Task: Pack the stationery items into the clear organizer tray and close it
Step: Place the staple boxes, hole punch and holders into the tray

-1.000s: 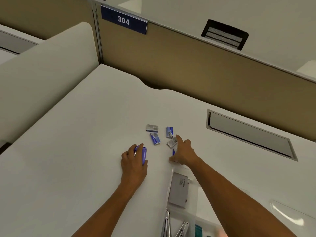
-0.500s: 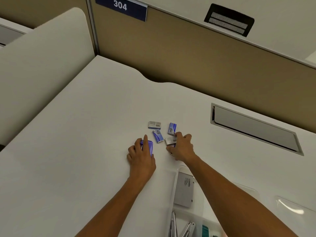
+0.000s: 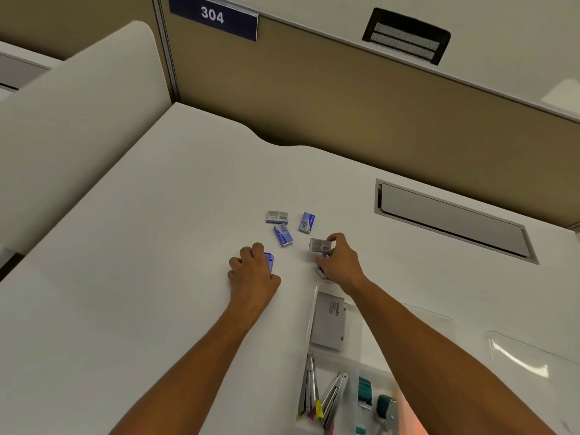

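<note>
Two hands work on the white desk [image 3: 157, 246]. Left hand [image 3: 252, 274] curls around a purple stapler [image 3: 269, 261]. Right hand [image 3: 340, 265] pinches a small grey box [image 3: 319, 245], near three more small boxes [image 3: 283, 235]. Clear organizer tray [image 3: 354, 359] lies open nearer the person, partly filled.

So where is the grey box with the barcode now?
In the head view, the grey barcode box lies on the white desk, left of the upright blue box, beyond both hands.

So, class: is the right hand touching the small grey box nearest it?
Touching. The head view shows the right hand pinching the grey box at its right end, its fingertips on the box's edge.
</note>
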`<state>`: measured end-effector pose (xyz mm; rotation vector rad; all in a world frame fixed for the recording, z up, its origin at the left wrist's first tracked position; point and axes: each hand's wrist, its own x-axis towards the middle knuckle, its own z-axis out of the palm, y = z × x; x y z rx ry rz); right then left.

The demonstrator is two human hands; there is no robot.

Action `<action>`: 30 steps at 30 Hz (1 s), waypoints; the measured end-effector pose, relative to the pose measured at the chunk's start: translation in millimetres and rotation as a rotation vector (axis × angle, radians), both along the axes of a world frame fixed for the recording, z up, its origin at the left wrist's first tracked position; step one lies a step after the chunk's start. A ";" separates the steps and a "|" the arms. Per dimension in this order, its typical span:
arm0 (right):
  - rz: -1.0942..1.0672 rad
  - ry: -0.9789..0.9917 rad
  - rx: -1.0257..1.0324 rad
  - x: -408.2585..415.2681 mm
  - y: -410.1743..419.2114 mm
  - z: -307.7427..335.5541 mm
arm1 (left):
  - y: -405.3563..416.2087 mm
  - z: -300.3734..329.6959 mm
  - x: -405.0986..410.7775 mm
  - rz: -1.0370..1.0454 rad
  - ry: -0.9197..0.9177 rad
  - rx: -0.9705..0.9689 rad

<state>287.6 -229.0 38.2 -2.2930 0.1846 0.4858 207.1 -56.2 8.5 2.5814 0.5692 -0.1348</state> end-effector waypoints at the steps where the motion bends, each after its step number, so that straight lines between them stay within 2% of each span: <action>1: -0.015 0.004 0.017 -2.6 -2.2 0.1 | 1.7 -1.2 -2.7 0.010 0.010 -0.017; 8: 0.087 -0.124 -0.045 -8.8 -17.7 4.6 | 4.7 7.2 -15.4 0.099 -0.077 -0.227; 22: -0.084 -0.219 0.268 -32.0 -61.2 42.3 | -20.3 48.9 -29.5 0.090 -0.086 -0.282; 24: -0.110 -0.243 0.297 -37.7 -73.1 48.0 | -25.3 55.6 -30.4 0.088 -0.104 -0.269; 30: -0.159 -0.276 0.321 -61.7 -116.9 55.9 | -48.6 73.4 -33.9 0.099 -0.159 -0.388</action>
